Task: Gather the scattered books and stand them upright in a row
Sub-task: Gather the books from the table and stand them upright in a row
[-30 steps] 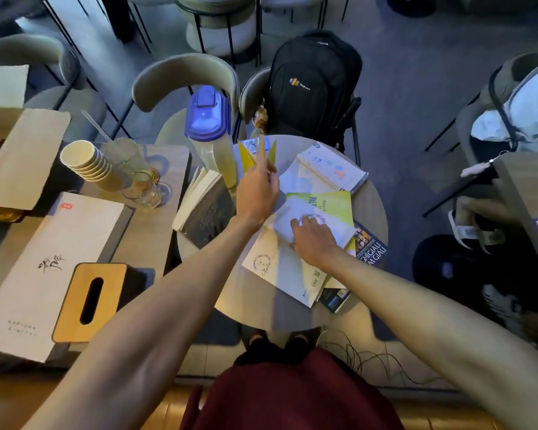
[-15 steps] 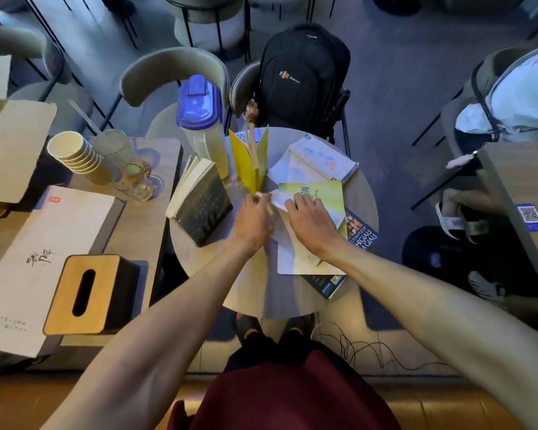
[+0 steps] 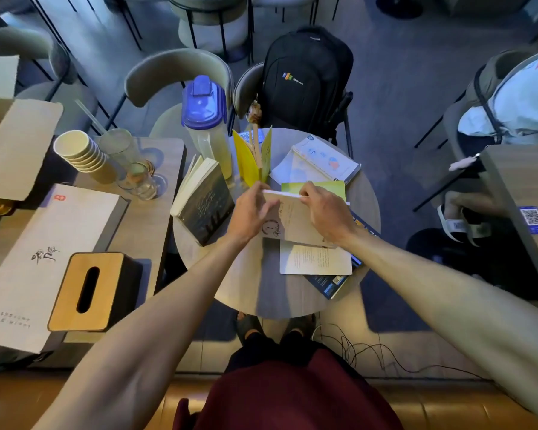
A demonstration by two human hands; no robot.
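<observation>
A café: small round table (image 3: 255, 293), stacked paper cups (image 3: 81, 156), menu (image 3: 44, 259).

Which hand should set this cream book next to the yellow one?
Left, probably. Both hands grip the cream book, but the left hand is on the side nearer the standing yellow book; the right hand is farther.

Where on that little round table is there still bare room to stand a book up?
Bare wood shows on the round table's near edge, between the dark book and the flat pages. The far half is crowded: yellow book, jug, open booklet.
</observation>
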